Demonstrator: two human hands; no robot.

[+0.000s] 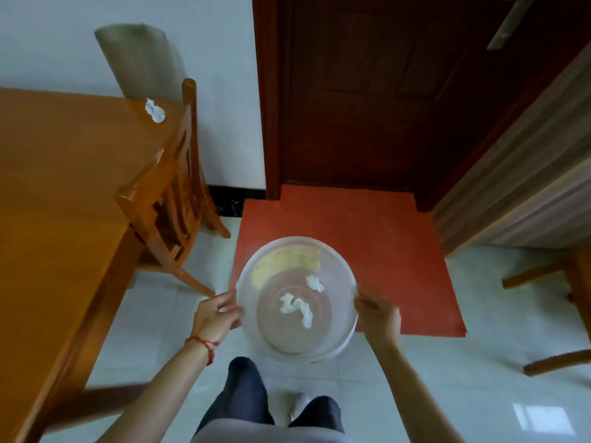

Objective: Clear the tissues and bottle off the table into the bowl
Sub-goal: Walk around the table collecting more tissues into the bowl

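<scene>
Glossy tile under translucent round bowl (246, 276)

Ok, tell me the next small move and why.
Probably carry the bowl left toward the table's far corner. Both hands, left and right, grip its rim, two tissues lie inside, and one crumpled tissue remains on the table.

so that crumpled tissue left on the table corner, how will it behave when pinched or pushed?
The crumpled tissue looks thin and wadded, so it is probably very light and floppy and should squash under a pinch. Its irregular folds suggest it would skid or tumble on the smooth wooden table rather than roll. It lies near the edge, so a push might knock it off.
</scene>
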